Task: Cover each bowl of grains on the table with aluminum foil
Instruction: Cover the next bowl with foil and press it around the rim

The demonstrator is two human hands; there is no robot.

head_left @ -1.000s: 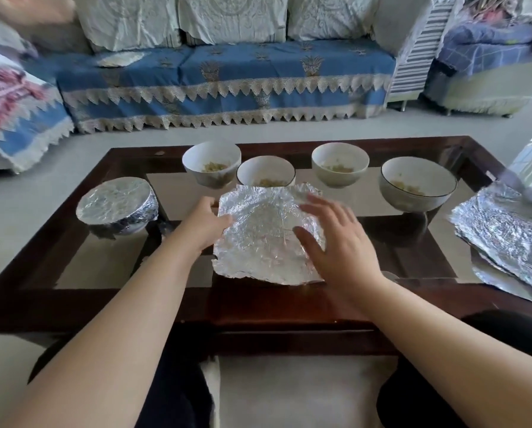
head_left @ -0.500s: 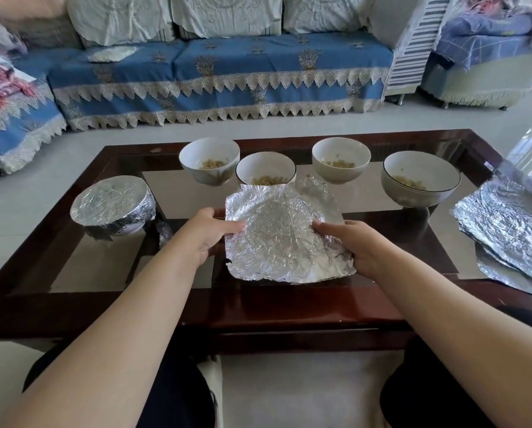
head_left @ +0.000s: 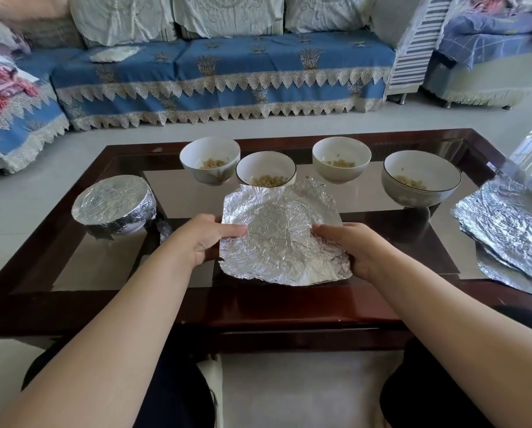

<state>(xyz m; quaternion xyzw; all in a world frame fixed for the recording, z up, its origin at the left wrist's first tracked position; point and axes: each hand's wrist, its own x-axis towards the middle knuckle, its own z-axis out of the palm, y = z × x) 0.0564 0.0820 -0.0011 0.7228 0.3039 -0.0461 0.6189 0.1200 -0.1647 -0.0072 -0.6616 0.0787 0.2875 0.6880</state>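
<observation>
Lifted since earlier, foil sheet (head_left: 281, 242), pinched by left hand (head_left: 201, 239) and right hand (head_left: 351, 250), half-hides one bowl (head_left: 266, 171).

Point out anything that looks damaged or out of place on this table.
The foil sheet held by the left hand and right hand is crumpled, with ragged torn edges. A small foil scrap lies beside the covered bowl.

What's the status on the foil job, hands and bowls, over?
Left hand and right hand pinch one foil sheet by its sides. One covered bowl at left; four open. Nothing blocking nearest open bowl.
</observation>
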